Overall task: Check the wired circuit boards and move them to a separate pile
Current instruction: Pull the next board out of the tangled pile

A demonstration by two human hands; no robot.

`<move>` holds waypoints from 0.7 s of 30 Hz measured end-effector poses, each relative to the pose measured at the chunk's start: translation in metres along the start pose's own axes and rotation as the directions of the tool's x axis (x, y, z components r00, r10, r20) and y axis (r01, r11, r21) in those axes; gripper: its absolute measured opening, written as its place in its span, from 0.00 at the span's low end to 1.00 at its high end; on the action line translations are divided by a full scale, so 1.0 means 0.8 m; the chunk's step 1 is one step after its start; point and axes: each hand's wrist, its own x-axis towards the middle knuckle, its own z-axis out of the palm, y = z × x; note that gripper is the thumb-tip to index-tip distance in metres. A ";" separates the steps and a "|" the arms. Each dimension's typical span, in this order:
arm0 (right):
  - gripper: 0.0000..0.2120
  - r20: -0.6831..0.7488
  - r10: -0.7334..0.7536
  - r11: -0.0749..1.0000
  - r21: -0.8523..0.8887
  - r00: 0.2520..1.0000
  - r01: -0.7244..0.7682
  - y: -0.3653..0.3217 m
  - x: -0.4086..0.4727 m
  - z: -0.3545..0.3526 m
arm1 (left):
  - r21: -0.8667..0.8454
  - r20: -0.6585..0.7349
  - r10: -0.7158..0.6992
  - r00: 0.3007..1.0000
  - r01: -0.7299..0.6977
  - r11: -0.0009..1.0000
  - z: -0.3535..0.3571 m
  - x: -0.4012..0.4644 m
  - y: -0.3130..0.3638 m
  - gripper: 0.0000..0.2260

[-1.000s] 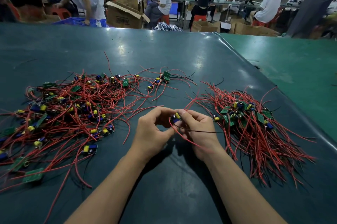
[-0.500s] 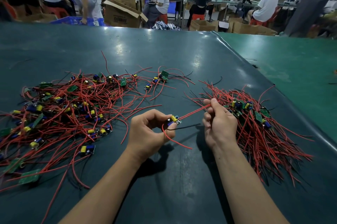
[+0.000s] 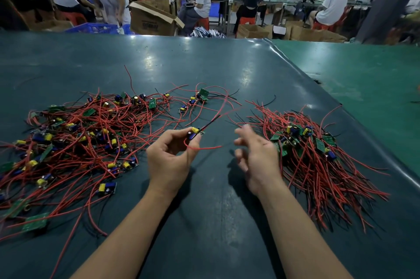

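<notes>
My left hand [image 3: 168,160] pinches a small circuit board [image 3: 194,133] with a yellow and a blue part, held above the table. Its red and black wires stick out up to the right, and one red wire loops below it. My right hand [image 3: 255,156] hovers just to the right, blurred, fingers loose, holding nothing. A wide, tangled pile of wired boards [image 3: 86,142] covers the table on the left. A tighter pile of wired boards [image 3: 313,156] lies on the right, right behind my right hand.
The dark green table mat [image 3: 204,62] stretches far back; a lighter green table [image 3: 363,69] adjoins it on the right. Beyond the far edge are cardboard boxes [image 3: 152,19], a blue crate [image 3: 91,28] and several seated people at other benches.
Both hands first held the board together. My right hand then pulled along the red wire to the right and has now let go. My left hand keeps the board.
</notes>
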 end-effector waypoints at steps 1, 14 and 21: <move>0.12 0.082 0.031 0.995 -0.101 0.996 -0.023 0.005 -0.005 0.006 | -0.001 0.013 -0.001 1.000 0.001 1.000 -0.001 0.000 -0.001 0.09; 0.13 -0.008 -0.062 0.986 0.156 0.998 0.063 -0.008 0.014 -0.006 | -0.014 0.158 0.168 0.973 -0.168 0.986 0.000 -0.010 0.006 0.07; 0.12 -0.120 -0.154 0.988 -0.016 0.981 0.153 0.000 0.005 -0.005 | 0.224 -0.155 0.444 0.882 -0.406 0.886 -0.025 0.018 0.003 0.07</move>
